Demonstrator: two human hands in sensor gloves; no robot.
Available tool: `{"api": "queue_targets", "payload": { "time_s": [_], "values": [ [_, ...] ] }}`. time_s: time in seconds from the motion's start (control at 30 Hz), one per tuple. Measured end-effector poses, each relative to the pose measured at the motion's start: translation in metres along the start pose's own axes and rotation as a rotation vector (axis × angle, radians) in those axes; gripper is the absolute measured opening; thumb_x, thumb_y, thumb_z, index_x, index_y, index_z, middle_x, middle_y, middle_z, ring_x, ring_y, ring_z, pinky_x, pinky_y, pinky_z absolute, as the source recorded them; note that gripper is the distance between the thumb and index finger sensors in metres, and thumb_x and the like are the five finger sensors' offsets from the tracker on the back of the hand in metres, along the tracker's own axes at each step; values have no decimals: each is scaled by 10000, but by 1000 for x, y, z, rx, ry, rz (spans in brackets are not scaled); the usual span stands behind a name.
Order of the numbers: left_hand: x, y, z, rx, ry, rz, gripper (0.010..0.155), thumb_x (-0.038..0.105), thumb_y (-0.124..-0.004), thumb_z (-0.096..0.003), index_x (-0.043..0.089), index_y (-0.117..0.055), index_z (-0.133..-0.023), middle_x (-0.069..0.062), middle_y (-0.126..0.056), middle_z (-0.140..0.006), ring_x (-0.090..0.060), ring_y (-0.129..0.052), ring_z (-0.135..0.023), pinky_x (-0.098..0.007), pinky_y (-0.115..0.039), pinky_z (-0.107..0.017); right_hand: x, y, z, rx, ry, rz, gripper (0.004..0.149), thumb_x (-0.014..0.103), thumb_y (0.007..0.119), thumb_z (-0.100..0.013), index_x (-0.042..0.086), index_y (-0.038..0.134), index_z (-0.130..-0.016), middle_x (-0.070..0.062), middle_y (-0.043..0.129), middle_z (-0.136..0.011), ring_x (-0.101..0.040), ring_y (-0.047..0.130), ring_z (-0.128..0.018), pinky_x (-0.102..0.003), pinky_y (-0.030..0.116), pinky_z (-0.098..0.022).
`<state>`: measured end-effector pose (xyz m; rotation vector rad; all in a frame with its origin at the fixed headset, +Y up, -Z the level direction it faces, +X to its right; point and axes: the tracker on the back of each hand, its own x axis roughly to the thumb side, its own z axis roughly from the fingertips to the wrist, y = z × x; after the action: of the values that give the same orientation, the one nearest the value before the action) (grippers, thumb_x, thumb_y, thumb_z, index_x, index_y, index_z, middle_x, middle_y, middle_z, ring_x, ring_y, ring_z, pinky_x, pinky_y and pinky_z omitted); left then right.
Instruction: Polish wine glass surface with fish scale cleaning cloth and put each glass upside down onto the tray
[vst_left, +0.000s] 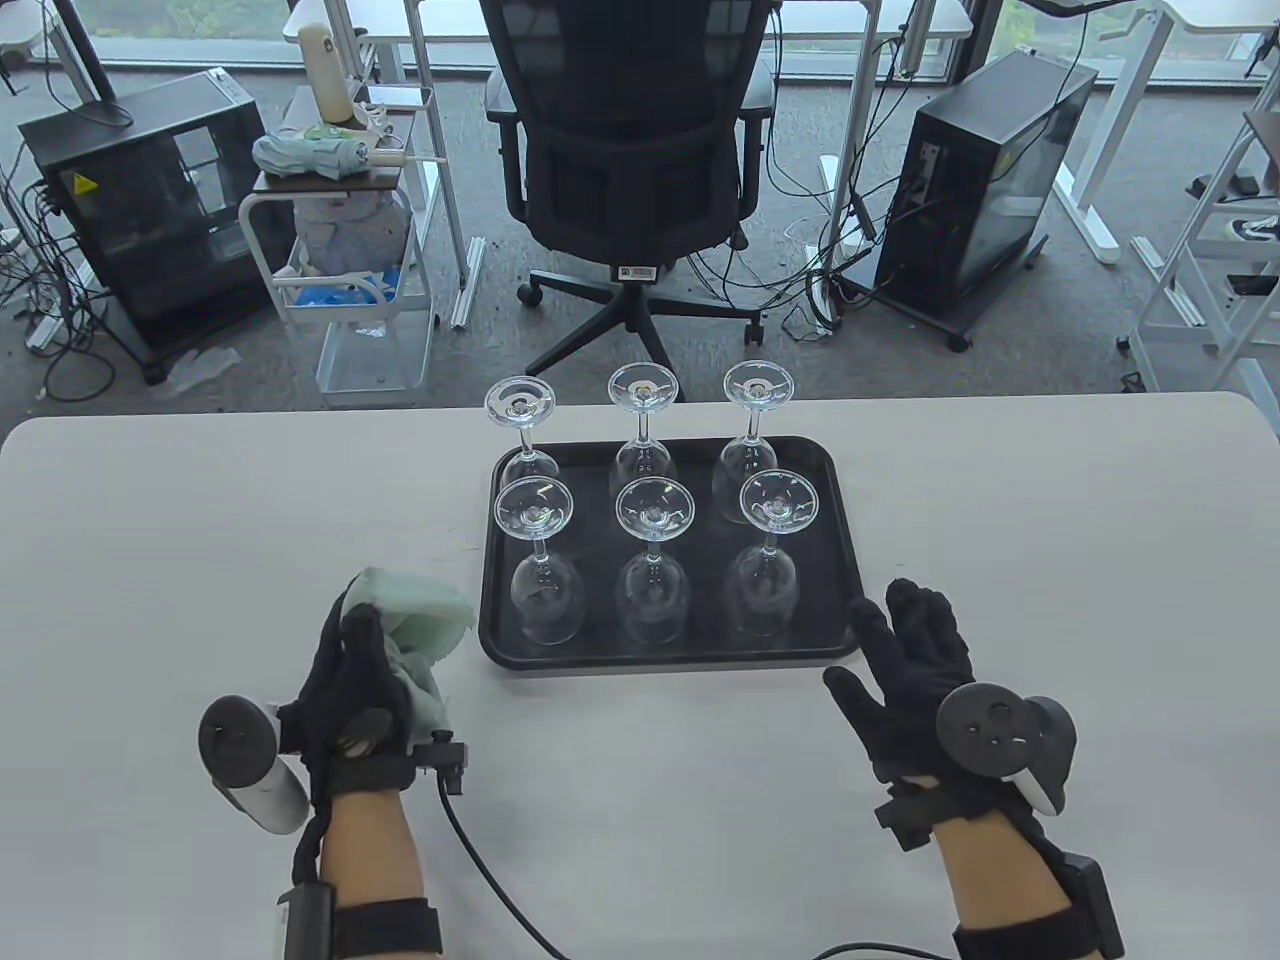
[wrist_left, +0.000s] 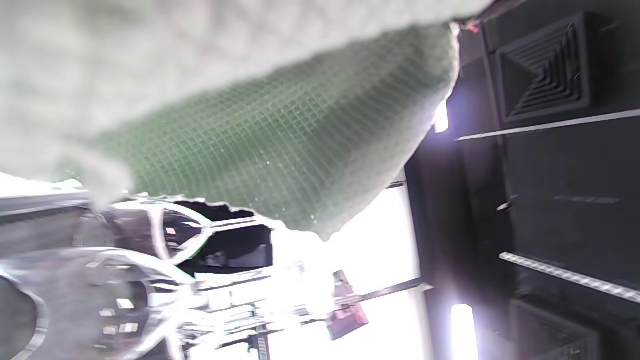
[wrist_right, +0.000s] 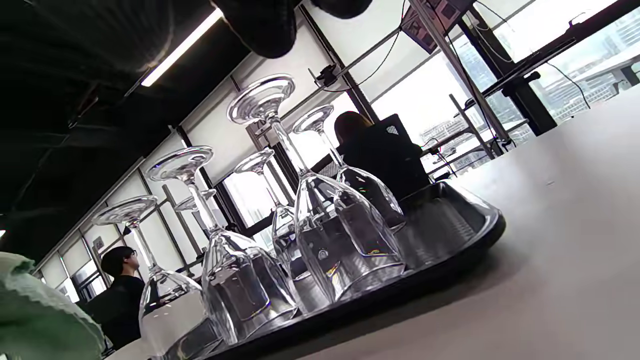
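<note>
While both gloved hands sit at the near edge of the white table (vst_left: 150, 560), only one of them holds anything. The left hand (vst_left: 350, 690) has its fingers curled round a crumpled pale green cloth (vst_left: 415, 625), which bunches up out of the grip toward the tray and to the hand's right. From the left wrist view the cloth (wrist_left: 280, 145) fills most of the frame, its fine grid weave visible, with blurred glassware below it. The right hand (vst_left: 915, 670) is empty, its fingers spread and relaxed, held just beside the tray's near right corner (whether it touches the table cannot be told).

Just beyond the hands lies a black rectangular tray (vst_left: 845, 560). Six clear wine glasses stand on it upside down, rims on the tray and round feet in the air, in two rows of three. The near row holds the near left glass (vst_left: 545, 590), near middle glass (vst_left: 652, 590) and near right glass (vst_left: 766, 585); the far row of glasses (vst_left: 640, 450) stands behind them. From the right wrist view the glasses (wrist_right: 345, 235) rise in a close group.

Past the table stands a black office chair (vst_left: 625, 130).
</note>
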<state>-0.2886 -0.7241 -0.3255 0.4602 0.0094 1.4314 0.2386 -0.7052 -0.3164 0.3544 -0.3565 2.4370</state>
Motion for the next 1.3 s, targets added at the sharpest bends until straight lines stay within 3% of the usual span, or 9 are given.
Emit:
{"api": "queue_targets", "payload": {
  "time_s": [0.33,0.43,0.53,0.6,0.67,0.8,0.93,1.07,1.3],
  "values": [
    [73,10,-75,77,-106,-495,642,635,-696,-492,344,-571,-1050,29,-485,-1187,-302,-453,-1132,-645,-413,-837,-7,6,-1,-4,20,-31,732,661,699,-523,261,524,-1109,-174,368,-1180,-478,293,-1055,-715,428,-683],
    [11,-2,-77,-188,272,-895,960,822,-797,-370,393,-388,-1125,31,-262,-1250,-302,-195,-1177,-717,-222,-806,-7,5,-1,-4,26,-21,732,665,696,-523,265,520,-1110,-171,365,-1183,-476,291,-1058,-710,423,-690],
    [-65,-3,-55,-712,862,-1094,962,936,-520,-386,432,-233,-1154,41,-45,-1243,-323,60,-1132,-722,-60,-734,-10,6,-2,-11,38,-22,732,664,696,-523,263,520,-1110,-177,371,-1179,-480,299,-1053,-711,432,-684],
    [-80,3,-47,-684,903,-1010,880,927,-447,-396,503,-150,-1107,111,53,-1189,-303,107,-1097,-709,-24,-704,-12,7,-2,-9,45,-21,734,662,698,-524,257,521,-1110,-181,371,-1178,-482,301,-1052,-711,431,-685],
    [-76,10,-46,-533,777,-991,894,899,-480,-408,423,-314,-1145,49,-120,-1236,-345,-9,-1126,-715,-57,-703,-11,7,-3,-3,51,-18,734,664,697,-524,259,520,-1110,-180,368,-1179,-483,300,-1052,-709,430,-688],
    [-42,23,-46,-405,607,-843,773,791,-486,-487,443,-233,-1129,67,-49,-1214,-309,52,-1109,-681,-10,-705,-11,10,-4,3,53,-3,734,665,695,-524,261,518,-1111,-177,371,-1180,-480,302,-1055,-709,432,-688],
    [8,16,-25,-195,208,-764,660,615,-552,-562,317,-394,-1129,27,-241,-1222,-284,-86,-1131,-596,-61,-740,-13,16,-5,21,66,8,731,658,694,-526,259,512,-1111,-172,374,-1180,-477,301,-1056,-706,428,-691],
    [42,-13,3,-174,-38,-855,648,583,-565,-557,269,-450,-1112,8,-341,-1213,-288,-206,-1138,-533,-172,-775,-11,22,-4,29,54,30,725,641,680,-533,250,490,-1113,-156,379,-1180,-460,303,-1061,-691,424,-700],
    [63,-78,43,-285,-141,-960,627,543,-576,-561,242,-463,-1099,-6,-367,-1203,-268,-245,-1135,-493,-213,-781,-5,31,-4,6,29,116,632,529,641,-562,175,530,-1074,-140,440,-1146,-406,284,-1036,-600,317,-709]
  ]
}}
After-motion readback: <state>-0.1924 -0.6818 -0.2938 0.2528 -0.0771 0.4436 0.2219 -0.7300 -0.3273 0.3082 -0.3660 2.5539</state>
